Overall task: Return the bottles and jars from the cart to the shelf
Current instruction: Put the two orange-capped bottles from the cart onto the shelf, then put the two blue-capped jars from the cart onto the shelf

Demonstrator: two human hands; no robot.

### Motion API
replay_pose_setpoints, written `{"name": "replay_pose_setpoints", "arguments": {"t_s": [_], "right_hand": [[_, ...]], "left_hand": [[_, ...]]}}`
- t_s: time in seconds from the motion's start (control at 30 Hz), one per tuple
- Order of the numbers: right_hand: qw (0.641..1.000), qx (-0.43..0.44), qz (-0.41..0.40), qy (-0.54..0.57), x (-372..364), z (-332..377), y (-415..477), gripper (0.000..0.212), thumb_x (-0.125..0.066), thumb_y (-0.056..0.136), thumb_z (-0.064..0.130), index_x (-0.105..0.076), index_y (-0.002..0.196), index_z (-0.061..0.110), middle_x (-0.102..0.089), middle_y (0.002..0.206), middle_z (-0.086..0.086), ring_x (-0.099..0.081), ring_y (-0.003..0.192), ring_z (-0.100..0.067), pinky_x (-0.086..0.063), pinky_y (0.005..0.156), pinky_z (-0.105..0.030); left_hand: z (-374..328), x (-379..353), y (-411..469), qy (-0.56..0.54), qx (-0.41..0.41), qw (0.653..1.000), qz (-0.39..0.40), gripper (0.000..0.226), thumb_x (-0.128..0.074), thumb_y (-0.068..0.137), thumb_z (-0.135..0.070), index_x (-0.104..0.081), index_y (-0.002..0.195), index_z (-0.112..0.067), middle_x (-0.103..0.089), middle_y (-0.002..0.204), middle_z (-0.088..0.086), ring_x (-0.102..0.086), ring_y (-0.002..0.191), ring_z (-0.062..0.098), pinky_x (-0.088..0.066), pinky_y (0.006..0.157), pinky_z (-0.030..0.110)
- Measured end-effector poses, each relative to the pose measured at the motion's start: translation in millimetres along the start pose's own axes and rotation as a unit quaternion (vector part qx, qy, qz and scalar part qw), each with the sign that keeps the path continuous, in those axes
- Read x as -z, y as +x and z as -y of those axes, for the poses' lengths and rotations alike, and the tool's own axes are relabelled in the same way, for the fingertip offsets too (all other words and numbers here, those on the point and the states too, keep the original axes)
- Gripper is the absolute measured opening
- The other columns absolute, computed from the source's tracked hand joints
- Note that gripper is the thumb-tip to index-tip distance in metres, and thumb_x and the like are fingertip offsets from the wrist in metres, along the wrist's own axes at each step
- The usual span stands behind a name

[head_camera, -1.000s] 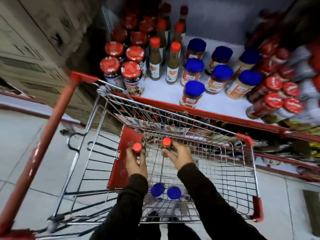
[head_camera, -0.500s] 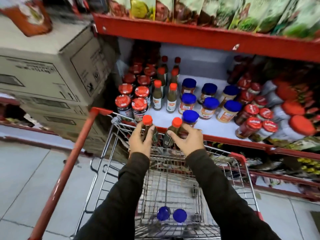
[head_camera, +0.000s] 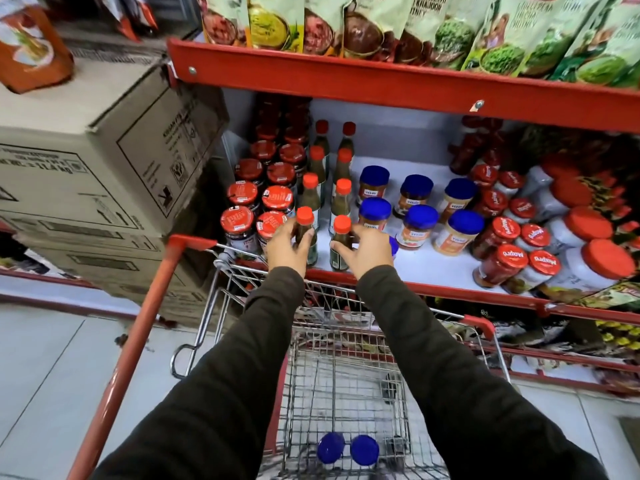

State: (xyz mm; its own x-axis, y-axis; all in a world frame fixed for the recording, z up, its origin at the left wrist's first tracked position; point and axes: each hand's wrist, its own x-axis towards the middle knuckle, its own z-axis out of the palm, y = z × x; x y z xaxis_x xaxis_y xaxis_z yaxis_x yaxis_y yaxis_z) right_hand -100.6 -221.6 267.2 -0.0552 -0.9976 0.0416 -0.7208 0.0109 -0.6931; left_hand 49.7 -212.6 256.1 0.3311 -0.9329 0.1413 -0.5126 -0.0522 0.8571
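Left hand [head_camera: 287, 249] and right hand [head_camera: 365, 251] each pinching a dark orange-capped glass bottle [head_camera: 306, 233], another [head_camera: 341, 242], at red-edged white shelf [head_camera: 450, 289] front lip, bare shelf room just right.

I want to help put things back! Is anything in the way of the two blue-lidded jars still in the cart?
Nothing visible covers the two blue-lidded jars in the cart. But both hands are busy: the left hand and right hand each hold an orange-capped bottle at the shelf edge.

Grocery shop: red-edged shelf [head_camera: 433, 289] of jars and bottles (pouches above), wire cart [head_camera: 346, 375], stacked cartons [head_camera: 86, 161] left.
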Motion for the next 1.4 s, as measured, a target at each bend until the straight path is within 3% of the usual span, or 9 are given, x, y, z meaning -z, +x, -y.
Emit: {"name": "replay_pose_setpoints", "arguments": {"t_s": [0.4, 0.57, 0.67, 0.73, 0.83, 0.97, 1.17, 1.27, 1.4], "right_hand": [[0.999, -0.037, -0.013, 0.03, -0.4, 1.2, 2.1, 0.027, -0.075, 0.081, 0.026, -0.066, 0.102, 0.013, -0.075, 0.101, -0.009, -0.07, 0.097, -0.029, -0.057, 0.09, -0.043], [0.995, -0.05, -0.009, 0.091, 5.6, -3.5, -1.7, 0.04, -0.077, 0.081, 0.02, -0.065, 0.117, 0.009, -0.073, 0.116, -0.01, -0.07, 0.108, -0.026, -0.052, 0.098, -0.037], [0.992, -0.058, -0.026, 0.107, 10.6, -9.9, -12.6, 0.053, -0.077, 0.081, 0.025, -0.059, 0.13, 0.013, -0.071, 0.122, -0.006, -0.073, 0.098, -0.02, -0.056, 0.095, -0.036], [0.991, -0.049, -0.045, 0.115, 11.9, -18.0, -26.3, 0.053, -0.077, 0.08, 0.031, -0.059, 0.129, 0.019, -0.072, 0.113, 0.001, -0.071, 0.08, -0.008, -0.059, 0.086, -0.032], [0.992, -0.022, -0.046, 0.115, 8.7, -35.6, -54.0, 0.04, -0.074, 0.08, 0.041, -0.064, 0.115, 0.027, -0.066, 0.086, 0.018, -0.063, 0.067, 0.009, -0.056, 0.073, -0.02], [0.997, 0.011, -0.018, 0.068, -0.2, -71.2, -89.0, 0.029, -0.072, 0.081, 0.042, -0.068, 0.104, 0.026, -0.073, 0.089, 0.009, -0.068, 0.071, 0.0, -0.058, 0.071, -0.023], [0.986, -0.013, 0.153, -0.073, -20.7, -140.9, -143.0, 0.039, -0.071, 0.083, 0.039, -0.063, 0.118, 0.024, -0.07, 0.115, -0.004, -0.068, 0.095, -0.019, -0.059, 0.085, -0.037], [0.948, -0.032, 0.285, -0.14, -35.2, -171.7, -168.8, 0.048, -0.07, 0.083, 0.039, -0.057, 0.128, 0.026, -0.055, 0.14, -0.003, -0.059, 0.12, -0.025, -0.051, 0.098, -0.035], [0.873, -0.025, 0.438, -0.213, -62.4, -205.7, -197.0, 0.06, -0.072, 0.083, 0.032, -0.049, 0.137, 0.021, -0.048, 0.146, -0.005, -0.048, 0.132, -0.026, -0.04, 0.108, -0.035]], "left_hand": [[3.1, -5.3, 0.0, 0.017, 0.015, 0.999, 0.025, 0.032, -0.061, 0.091, -0.025, -0.064, 0.119, -0.009, -0.07, 0.111, 0.012, -0.064, 0.102, 0.029, -0.051, 0.093, 0.038], [3.4, -8.2, -6.6, 0.003, 0.04, 0.999, 0.011, 0.039, -0.065, 0.089, -0.022, -0.062, 0.126, -0.009, -0.067, 0.122, 0.012, -0.063, 0.111, 0.028, -0.049, 0.1, 0.04], [4.0, -9.7, -18.2, -0.059, 0.059, 0.996, -0.02, 0.044, -0.069, 0.086, -0.014, -0.059, 0.129, -0.011, -0.059, 0.125, 0.006, -0.063, 0.108, 0.025, -0.053, 0.098, 0.04], [6.7, -10.8, -32.3, -0.098, 0.07, 0.991, -0.05, 0.046, -0.07, 0.086, -0.012, -0.057, 0.13, -0.014, -0.052, 0.122, 0.003, -0.062, 0.097, 0.02, -0.057, 0.091, 0.038], [19.0, -17.6, -64.9, -0.094, 0.048, 0.992, -0.068, 0.038, -0.067, 0.088, -0.017, -0.058, 0.124, -0.015, -0.054, 0.125, 0.008, -0.063, 0.104, 0.024, -0.055, 0.091, 0.04], [45.0, -31.5, -114.1, -0.057, 0.042, 0.997, -0.005, 0.025, -0.065, 0.09, -0.02, -0.065, 0.114, -0.021, -0.057, 0.121, 0.009, -0.062, 0.104, 0.026, -0.054, 0.092, 0.045], [96.5, -41.5, -178.5, 0.088, 0.103, 0.976, 0.171, 0.02, -0.065, 0.09, -0.027, -0.068, 0.108, -0.021, -0.061, 0.124, 0.012, -0.059, 0.115, 0.03, -0.05, 0.1, 0.045], [120.2, -40.1, -208.4, 0.13, 0.115, 0.953, 0.247, 0.019, -0.07, 0.086, -0.03, -0.07, 0.104, -0.023, -0.064, 0.126, 0.005, -0.06, 0.116, 0.025, -0.049, 0.098, 0.038], [151.9, -44.7, -237.1, 0.212, 0.141, 0.893, 0.372, 0.04, -0.076, 0.08, -0.037, -0.064, 0.116, -0.024, -0.059, 0.132, 0.003, -0.058, 0.121, 0.024, -0.047, 0.101, 0.035]]}}
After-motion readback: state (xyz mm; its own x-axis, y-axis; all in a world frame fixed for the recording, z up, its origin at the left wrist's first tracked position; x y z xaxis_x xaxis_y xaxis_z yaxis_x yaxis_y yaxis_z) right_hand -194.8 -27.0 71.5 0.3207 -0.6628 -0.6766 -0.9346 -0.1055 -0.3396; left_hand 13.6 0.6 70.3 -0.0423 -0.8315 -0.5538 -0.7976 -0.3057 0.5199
